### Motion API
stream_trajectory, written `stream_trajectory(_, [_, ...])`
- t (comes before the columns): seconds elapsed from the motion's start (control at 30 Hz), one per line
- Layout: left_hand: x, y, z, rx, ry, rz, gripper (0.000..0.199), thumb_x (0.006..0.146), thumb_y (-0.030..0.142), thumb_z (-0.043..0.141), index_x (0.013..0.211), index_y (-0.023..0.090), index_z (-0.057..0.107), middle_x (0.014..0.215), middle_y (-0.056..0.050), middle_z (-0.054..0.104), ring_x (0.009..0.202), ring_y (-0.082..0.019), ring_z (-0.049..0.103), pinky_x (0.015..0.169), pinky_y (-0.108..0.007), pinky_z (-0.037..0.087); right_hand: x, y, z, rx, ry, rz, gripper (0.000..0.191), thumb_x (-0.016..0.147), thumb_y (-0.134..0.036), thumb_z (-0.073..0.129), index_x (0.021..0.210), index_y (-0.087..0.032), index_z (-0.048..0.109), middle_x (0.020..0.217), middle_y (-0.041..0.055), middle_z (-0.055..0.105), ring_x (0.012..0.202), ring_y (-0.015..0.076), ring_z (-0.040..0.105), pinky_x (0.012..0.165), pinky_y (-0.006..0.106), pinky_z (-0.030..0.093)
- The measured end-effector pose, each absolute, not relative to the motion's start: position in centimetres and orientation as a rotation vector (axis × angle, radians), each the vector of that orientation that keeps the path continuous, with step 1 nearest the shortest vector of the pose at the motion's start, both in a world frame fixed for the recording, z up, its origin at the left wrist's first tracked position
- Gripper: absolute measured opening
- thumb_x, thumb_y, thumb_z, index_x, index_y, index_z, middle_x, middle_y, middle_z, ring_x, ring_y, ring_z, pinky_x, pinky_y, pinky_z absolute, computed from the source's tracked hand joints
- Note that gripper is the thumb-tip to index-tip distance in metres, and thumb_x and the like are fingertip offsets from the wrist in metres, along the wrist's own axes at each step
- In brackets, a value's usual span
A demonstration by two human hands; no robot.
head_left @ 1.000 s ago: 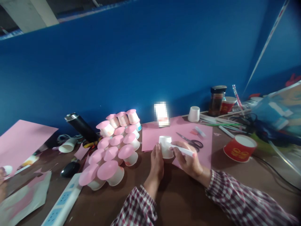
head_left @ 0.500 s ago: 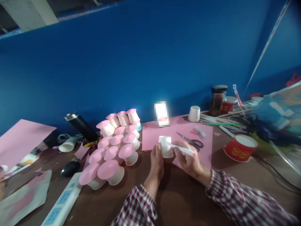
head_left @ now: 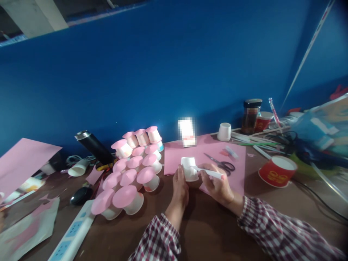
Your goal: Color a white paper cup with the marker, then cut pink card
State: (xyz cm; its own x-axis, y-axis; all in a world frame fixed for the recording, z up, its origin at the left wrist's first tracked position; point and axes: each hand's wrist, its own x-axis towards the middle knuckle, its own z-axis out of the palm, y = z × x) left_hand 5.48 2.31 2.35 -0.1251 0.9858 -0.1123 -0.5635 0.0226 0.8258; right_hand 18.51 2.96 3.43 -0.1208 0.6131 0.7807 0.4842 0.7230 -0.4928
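Note:
A white paper cup [head_left: 188, 166], bottom up, is gripped along its left side by my left hand [head_left: 180, 186]. My right hand [head_left: 219, 185] holds a white pen [head_left: 210, 173] with a pinkish end, and the pen's tip meets the right side of the cup. Pink paper sheets [head_left: 176, 156] lie behind and to the right of the cup. On them rest black-handled scissors [head_left: 227, 166], just beyond my right hand. Left of my hands stand several upturned cups with pink paper cones [head_left: 125, 195] on top.
A lit phone [head_left: 187, 131] stands at the blue partition, with a spare white cup [head_left: 224, 132] to its right. A red paper bowl [head_left: 277, 172] sits at the right. Farther left are a power strip [head_left: 72, 232], a mouse [head_left: 81, 195] and a black flask [head_left: 95, 146].
The white cup has shifted slightly left in my left hand, and the pen in my right hand has moved a little left with it. The pink sheet at the far left has moved slightly.

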Motion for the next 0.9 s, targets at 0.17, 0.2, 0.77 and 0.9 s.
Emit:
stream_trajectory(0.17, [5.4,2.5,1.8,0.649,0.961,1.515,0.045,0.078,0.055,0.058,0.095,0.013,0.063,0.095,-0.012,0.069,0.092,-0.024,0.063,0.077,-0.031,0.047,18.4,2.8,3.6,-0.903,-1.712,0.235,0.012,0.09,-0.022,0.048,0.096,-0.019,0.058,0.08,0.0044,0.067,0.067,0.0161,0.065,0.063,0.028,0.054])
stream_trajectory(0.2, [5.4,2.5,1.6,0.656,0.961,1.517,0.046,0.078,0.055,0.057,0.096,0.013,0.063,0.096,-0.012,0.069,0.094,-0.024,0.063,0.079,-0.031,0.047,18.4,2.8,3.6,-0.901,-1.709,0.239,0.012,0.09,-0.022,0.048,0.096,-0.019,0.058,0.081,0.0046,0.067,0.068,0.0162,0.066,0.063,0.028,0.054])
stream_trajectory(0.77, [5.5,2.4,1.6,0.808,0.975,1.494,0.043,0.082,0.053,0.053,0.095,0.013,0.065,0.092,-0.01,0.068,0.081,-0.02,0.062,0.073,-0.03,0.046,18.3,2.7,3.6,-0.872,-1.707,0.237,0.012,0.09,-0.021,0.049,0.099,-0.019,0.057,0.079,0.0039,0.068,0.067,0.016,0.066,0.063,0.028,0.055])
stream_trajectory(0.9, [5.6,2.4,1.5,0.796,0.958,1.49,0.043,0.082,0.053,0.053,0.094,0.014,0.065,0.087,-0.009,0.068,0.076,-0.019,0.061,0.071,-0.029,0.045,18.3,2.7,3.5,-0.865,-1.708,0.239,0.013,0.09,-0.021,0.049,0.101,-0.019,0.056,0.08,0.0043,0.069,0.068,0.0164,0.067,0.063,0.028,0.055])
